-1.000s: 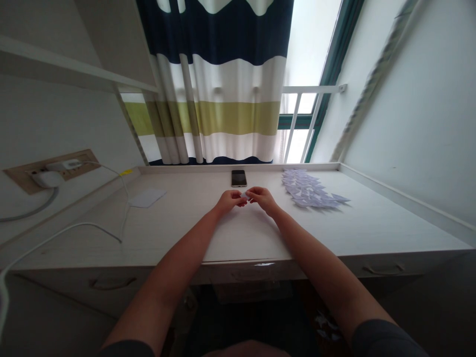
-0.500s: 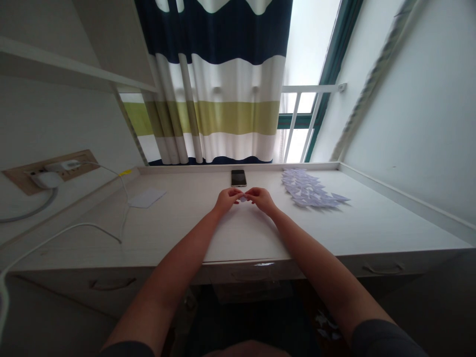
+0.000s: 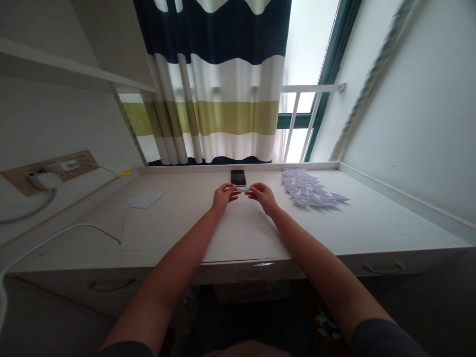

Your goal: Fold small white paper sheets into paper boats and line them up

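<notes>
Between the two hands, just on the near side of a dark phone (image 3: 238,177), a small paper piece (image 3: 243,189) is held above the white desk (image 3: 241,233). It looks narrow and folded, though its creases are too small to read. Judging by how things lie, much is done: a broad pile of pointed white pieces (image 3: 310,189), seemingly folded, covers the desk at three o'clock from it. This one appears unfinished, being in the fingers and apart from the pile. At nine o'clock, well apart, flat white paper (image 3: 147,199) looks unfolded; whether it is one sheet or several cannot be told.

Seen from the paper piece, the left hand (image 3: 222,196) is at about eight o'clock, its thumb and finger pinched on the near-left end. The right hand (image 3: 264,196) is at about four o'clock, pinching the opposite end. The lower fingers of both curl loosely, and a gap separates the hands, bridged by the paper.

Farther out, a white cable (image 3: 89,224) trails at eight o'clock, a socket panel (image 3: 82,172) sits toward ten, and a striped curtain (image 3: 223,119) hangs at twelve.
</notes>
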`<state>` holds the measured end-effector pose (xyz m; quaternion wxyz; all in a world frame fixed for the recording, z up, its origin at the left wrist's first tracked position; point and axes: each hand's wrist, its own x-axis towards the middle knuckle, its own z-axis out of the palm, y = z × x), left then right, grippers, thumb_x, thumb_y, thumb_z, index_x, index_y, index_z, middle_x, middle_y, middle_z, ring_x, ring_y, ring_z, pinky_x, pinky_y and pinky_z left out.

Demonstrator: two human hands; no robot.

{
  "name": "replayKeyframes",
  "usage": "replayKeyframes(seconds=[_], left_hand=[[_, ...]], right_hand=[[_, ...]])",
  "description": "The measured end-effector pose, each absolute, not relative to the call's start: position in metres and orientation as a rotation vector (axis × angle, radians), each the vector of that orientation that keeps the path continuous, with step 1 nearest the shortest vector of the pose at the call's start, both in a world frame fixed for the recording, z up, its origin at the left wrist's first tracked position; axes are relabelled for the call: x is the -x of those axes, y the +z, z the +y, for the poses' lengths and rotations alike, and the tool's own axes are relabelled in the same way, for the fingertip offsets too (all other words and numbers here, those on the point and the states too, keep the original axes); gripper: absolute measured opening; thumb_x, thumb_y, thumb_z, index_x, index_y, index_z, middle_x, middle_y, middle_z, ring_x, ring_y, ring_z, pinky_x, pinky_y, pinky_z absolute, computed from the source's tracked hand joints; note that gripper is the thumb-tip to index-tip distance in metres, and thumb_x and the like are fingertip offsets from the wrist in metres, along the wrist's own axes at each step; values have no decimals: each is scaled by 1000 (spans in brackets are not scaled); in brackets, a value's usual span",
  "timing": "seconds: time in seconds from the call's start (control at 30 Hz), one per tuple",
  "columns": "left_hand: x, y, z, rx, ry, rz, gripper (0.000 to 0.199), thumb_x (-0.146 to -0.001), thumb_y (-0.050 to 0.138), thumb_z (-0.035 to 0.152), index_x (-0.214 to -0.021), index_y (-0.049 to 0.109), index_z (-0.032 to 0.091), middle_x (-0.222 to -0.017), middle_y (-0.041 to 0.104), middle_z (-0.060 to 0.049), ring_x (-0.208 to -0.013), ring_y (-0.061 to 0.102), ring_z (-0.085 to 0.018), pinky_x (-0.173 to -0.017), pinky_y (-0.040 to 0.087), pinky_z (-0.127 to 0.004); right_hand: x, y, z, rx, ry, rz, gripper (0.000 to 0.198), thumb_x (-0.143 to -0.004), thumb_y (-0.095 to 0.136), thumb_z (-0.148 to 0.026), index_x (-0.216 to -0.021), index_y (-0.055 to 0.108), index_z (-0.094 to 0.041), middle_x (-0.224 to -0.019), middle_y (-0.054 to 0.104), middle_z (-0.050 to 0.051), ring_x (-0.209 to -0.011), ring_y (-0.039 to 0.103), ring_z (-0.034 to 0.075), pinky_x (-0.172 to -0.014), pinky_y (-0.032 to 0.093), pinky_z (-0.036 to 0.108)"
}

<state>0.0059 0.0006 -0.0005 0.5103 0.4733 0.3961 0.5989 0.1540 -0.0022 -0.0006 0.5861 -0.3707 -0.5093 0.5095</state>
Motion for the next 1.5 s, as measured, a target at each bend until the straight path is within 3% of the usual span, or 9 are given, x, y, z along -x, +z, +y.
replayKeyframes(seconds=[0.17, 0.37, 0.53, 0.93, 1.17, 1.5], left_hand=[[-8, 0, -1, -1204, 1448, 946, 22, -66, 60, 32, -74, 49, 14, -77, 63, -5, -70, 62, -16, -61, 50, -28], [-9, -1, -4, -1382, 1296, 891, 36, -58, 68, 29, -87, 52, 17, -79, 62, -3, -72, 61, -15, -63, 50, -31], [-7, -1, -3, -1379, 1311, 921, 27, -58, 68, 30, -75, 56, 12, -64, 62, -3, -64, 61, -14, -67, 50, -31], [-10, 4, -5, -1301, 1491, 954, 23, -57, 68, 28, -71, 59, 11, -64, 63, -4, -61, 61, -14, -66, 50, -32], [-8, 2, -4, -1433, 1455, 929, 27, -56, 69, 29, -75, 59, 13, -62, 63, -2, -62, 61, -15, -67, 49, -32], [-7, 0, -3, -1522, 1398, 882, 33, -54, 70, 28, -81, 57, 14, -66, 64, -2, -66, 59, -14, -67, 48, -30]], right_hand=[[-151, -4, 1, 851, 1181, -1165, 18, -66, 63, -28, -67, 49, -17, -60, 60, -2, -58, 61, 11, -71, 51, 30], [-152, -7, 4, 870, 1151, -1199, 19, -63, 66, -27, -64, 50, -16, -57, 58, -3, -55, 60, 11, -68, 52, 31], [-152, -7, 4, 849, 1181, -1179, 20, -64, 66, -28, -64, 49, -17, -55, 57, -3, -56, 60, 11, -68, 52, 31], [-150, 0, -3, 776, 1297, -1123, 19, -67, 63, -29, -66, 48, -18, -60, 60, -2, -61, 61, 11, -74, 50, 30], [-152, 2, -8, 865, 1231, -1288, 25, -58, 68, -31, -76, 58, -17, -66, 63, 0, -61, 61, 12, -63, 49, 28], [-154, -1, -3, 869, 1142, -1327, 26, -52, 71, -32, -70, 66, -14, -58, 63, 1, -56, 57, 11, -68, 49, 30]])
